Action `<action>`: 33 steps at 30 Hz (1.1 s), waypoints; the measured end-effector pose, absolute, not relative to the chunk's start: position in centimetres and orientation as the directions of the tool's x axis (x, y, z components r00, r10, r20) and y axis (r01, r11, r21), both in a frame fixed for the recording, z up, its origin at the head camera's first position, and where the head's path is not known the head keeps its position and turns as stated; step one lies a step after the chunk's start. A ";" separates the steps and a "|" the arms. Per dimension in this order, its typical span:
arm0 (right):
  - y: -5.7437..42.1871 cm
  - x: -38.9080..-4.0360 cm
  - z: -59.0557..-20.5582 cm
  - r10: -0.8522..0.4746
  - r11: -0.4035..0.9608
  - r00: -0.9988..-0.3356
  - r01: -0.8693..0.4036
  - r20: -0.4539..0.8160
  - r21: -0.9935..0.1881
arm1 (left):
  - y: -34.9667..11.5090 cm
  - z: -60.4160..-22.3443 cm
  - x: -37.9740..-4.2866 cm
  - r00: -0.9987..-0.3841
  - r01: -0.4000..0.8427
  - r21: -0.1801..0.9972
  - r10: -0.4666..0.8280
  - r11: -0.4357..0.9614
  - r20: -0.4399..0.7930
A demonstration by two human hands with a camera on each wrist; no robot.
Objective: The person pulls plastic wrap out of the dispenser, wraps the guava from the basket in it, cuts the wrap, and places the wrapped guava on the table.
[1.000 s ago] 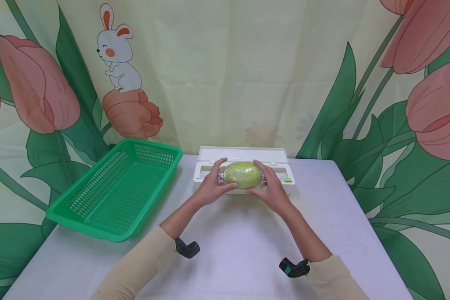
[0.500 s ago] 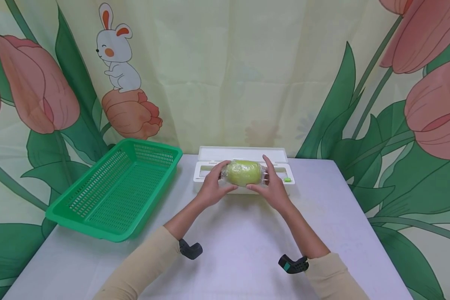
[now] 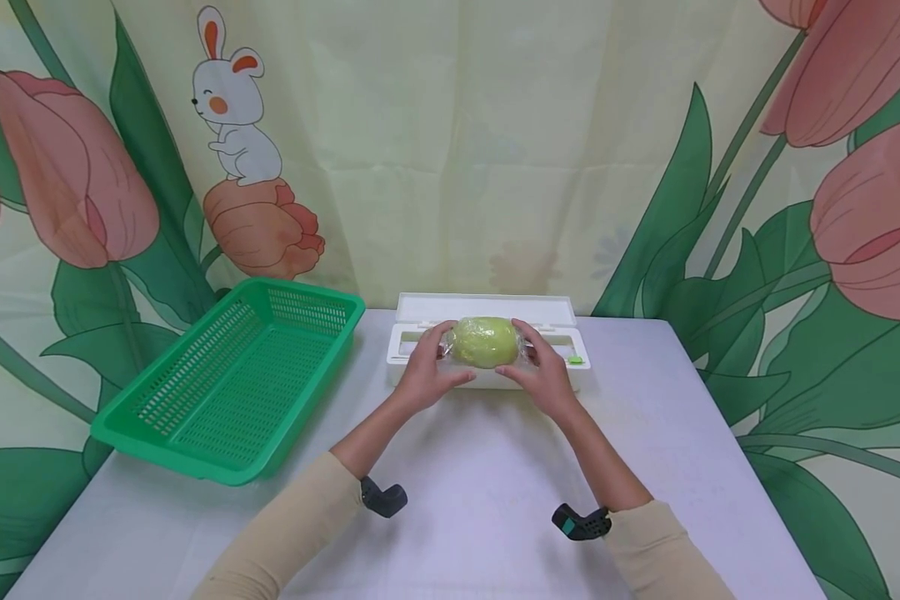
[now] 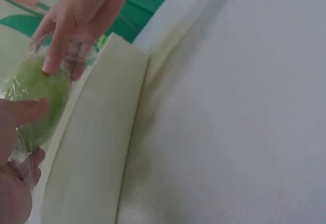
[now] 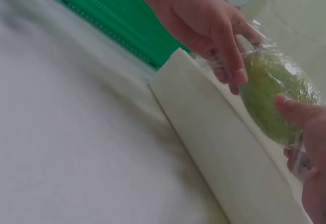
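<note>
A green oval fruit (image 3: 483, 342), mango-like in shape, is wrapped in shiny clear cling film. My left hand (image 3: 424, 377) grips its left end and my right hand (image 3: 546, 377) its right end, thumbs on the near side. In the left wrist view, loose film bunches at both ends of the fruit (image 4: 43, 89), with fingers curled beneath it. Directly below and behind the hands stands a white cling film dispenser (image 3: 487, 381), its lid (image 3: 487, 309) raised. The right wrist view has the fruit (image 5: 270, 89) held above the dispenser's long front wall (image 5: 224, 132).
To the left, a green plastic basket (image 3: 270, 446) with slotted sides lies on the white-covered table (image 3: 450, 525). A small green slider (image 3: 575, 360) sits at the dispenser's right end. Behind the table hangs a curtain (image 3: 457, 150) printed with tulips and a rabbit.
The fruit has turned slightly between the hands and risen a little. The right fingers lifted off its far side half a second ago and are back against it now.
</note>
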State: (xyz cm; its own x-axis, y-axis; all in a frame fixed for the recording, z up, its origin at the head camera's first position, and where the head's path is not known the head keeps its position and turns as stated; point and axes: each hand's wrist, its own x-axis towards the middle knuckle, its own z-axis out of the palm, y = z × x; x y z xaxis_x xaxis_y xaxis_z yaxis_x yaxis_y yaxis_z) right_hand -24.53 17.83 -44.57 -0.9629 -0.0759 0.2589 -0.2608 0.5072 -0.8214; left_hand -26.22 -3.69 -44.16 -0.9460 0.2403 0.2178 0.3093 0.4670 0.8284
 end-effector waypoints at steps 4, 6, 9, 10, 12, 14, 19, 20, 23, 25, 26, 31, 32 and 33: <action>17.8 -24.6 -44.4 -0.079 0.488 -0.965 -0.255 0.248 -0.835 | -3.7 -44.1 -26.4 -0.947 0.319 0.810 0.209 0.493 0.245; 17.8 -24.7 -44.4 -0.081 0.483 -0.965 -0.256 0.248 -0.837 | -3.7 -44.1 -26.4 -0.951 0.306 0.815 0.193 0.493 0.240; 17.8 -24.8 -44.5 -0.079 0.483 -0.967 -0.250 0.242 -0.840 | -3.6 -44.2 -26.6 -0.954 0.295 0.830 0.185 0.472 0.234; 17.8 -24.9 -44.5 -0.078 0.483 -0.968 -0.247 0.239 -0.840 | -3.6 -44.2 -26.6 -0.953 0.298 0.835 0.189 0.463 0.235; 17.7 -24.9 -44.6 -0.083 0.484 -0.969 -0.243 0.233 -0.840 | -3.6 -44.3 -26.7 -0.949 0.310 0.843 0.200 0.440 0.244; 17.7 -24.9 -44.7 -0.085 0.488 -0.967 -0.251 0.241 -0.836 | -3.6 -44.5 -26.8 -0.948 0.310 0.854 0.206 0.417 0.243; 17.7 -25.0 -44.7 -0.079 0.501 -0.959 -0.275 0.274 -0.820 | -3.6 -44.5 -27.0 -0.951 0.294 0.875 0.207 0.385 0.229; 17.7 -25.0 -44.6 -0.078 0.498 -0.958 -0.276 0.275 -0.822 | -3.6 -44.5 -27.0 -0.952 0.292 0.878 0.206 0.379 0.227; 17.7 -25.0 -44.5 -0.078 0.482 -0.961 -0.269 0.265 -0.834 | -3.7 -44.5 -27.0 -0.954 0.285 0.885 0.201 0.368 0.223; 17.7 -25.0 -44.4 -0.078 0.478 -0.963 -0.263 0.258 -0.838 | -3.7 -44.5 -27.0 -0.955 0.278 0.891 0.207 0.359 0.214; 17.7 -24.9 -44.4 -0.076 0.476 -0.963 -0.263 0.259 -0.839 | -3.8 -44.5 -27.0 -0.955 0.273 0.896 0.214 0.350 0.208; 17.7 -24.9 -44.2 -0.062 0.475 -0.962 -0.263 0.266 -0.840 | -4.5 -44.2 -27.0 -0.953 0.236 0.948 0.243 0.216 0.182; 17.7 -24.9 -44.2 -0.062 0.474 -0.961 -0.265 0.269 -0.840 | -4.6 -44.2 -26.9 -0.953 0.231 0.953 0.242 0.195 0.182; 17.6 -24.9 -44.2 -0.060 0.472 -0.962 -0.261 0.265 -0.842 | -4.7 -44.2 -26.9 -0.954 0.227 0.957 0.238 0.179 0.182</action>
State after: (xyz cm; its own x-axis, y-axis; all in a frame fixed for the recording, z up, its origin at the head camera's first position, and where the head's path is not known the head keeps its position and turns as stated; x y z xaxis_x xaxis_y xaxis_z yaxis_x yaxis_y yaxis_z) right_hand -24.89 17.64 -44.24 -0.9625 -0.0604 0.2646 -0.2611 0.4719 -0.8421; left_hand -26.94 -4.73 -44.25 -0.9541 0.2377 0.1824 0.2275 0.1786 0.9573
